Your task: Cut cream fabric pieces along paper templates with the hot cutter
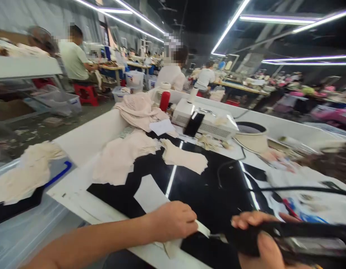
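My left hand (175, 220) is closed over a white, paper-like piece (150, 192) on the glossy black board (206, 194). A pale strip (203, 228) sticks out past its fingertips, and a cream fabric corner (170, 249) hangs below the wrist. My right hand (262, 237) grips a black hand-held corded tool (299, 239). Its thin metal tip (217, 236) points left and lies beside the pale strip. Motion blurs the tool, so its exact kind is unclear. A cream cut fabric piece (185, 156) and a stack of similar pieces (122, 157) lie farther back on the board.
Behind the board stand a white machine box (206, 119), a black phone (194, 124), a red bottle (164, 101) and heaped cloth (139, 110). A black cord (299, 189) crosses at right. More cream pieces (27, 172) lie at left. Several people sit at benches beyond.
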A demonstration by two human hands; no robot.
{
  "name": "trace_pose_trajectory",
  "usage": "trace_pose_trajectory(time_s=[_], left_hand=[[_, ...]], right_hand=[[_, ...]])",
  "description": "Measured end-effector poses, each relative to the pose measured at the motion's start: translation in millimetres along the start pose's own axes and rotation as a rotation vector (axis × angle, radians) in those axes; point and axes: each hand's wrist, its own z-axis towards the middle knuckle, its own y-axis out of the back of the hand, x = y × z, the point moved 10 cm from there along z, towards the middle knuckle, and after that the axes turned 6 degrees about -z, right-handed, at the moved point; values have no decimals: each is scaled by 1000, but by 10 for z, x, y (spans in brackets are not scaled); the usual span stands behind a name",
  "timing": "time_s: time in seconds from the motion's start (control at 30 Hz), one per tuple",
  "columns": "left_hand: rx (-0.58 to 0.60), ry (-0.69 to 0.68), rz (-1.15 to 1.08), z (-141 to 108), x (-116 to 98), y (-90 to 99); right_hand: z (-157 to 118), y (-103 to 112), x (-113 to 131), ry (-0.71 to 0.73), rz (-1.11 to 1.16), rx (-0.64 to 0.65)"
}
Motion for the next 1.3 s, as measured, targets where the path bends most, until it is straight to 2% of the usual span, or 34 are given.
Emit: trace_pose_trajectory(time_s=[0.03, 0.07, 0.23, 0.63, 0.97, 1.13, 1.3], left_hand=[[-16, 11, -24, -12, 24, 50], [-18, 6, -45, -23, 39, 70], [2, -23, -80, -69, 57, 36], [36, -32, -102, -79, 47, 85], [79, -15, -145, -117, 73, 38], [29, -29, -133, -76, 54, 135], [38, -26, -166, -79, 55, 160]], right_hand=[[-43, 95, 32, 25, 11, -87], [-66, 97, 42, 34, 6, -100], [-56, -45, 70, 90, 2, -47], [-74, -88, 64, 84, 53, -5], [-32, -80, 39, 81, 57, -52], [-43, -99, 20, 80, 75, -59], [-47, -88, 38, 84, 73, -75]])
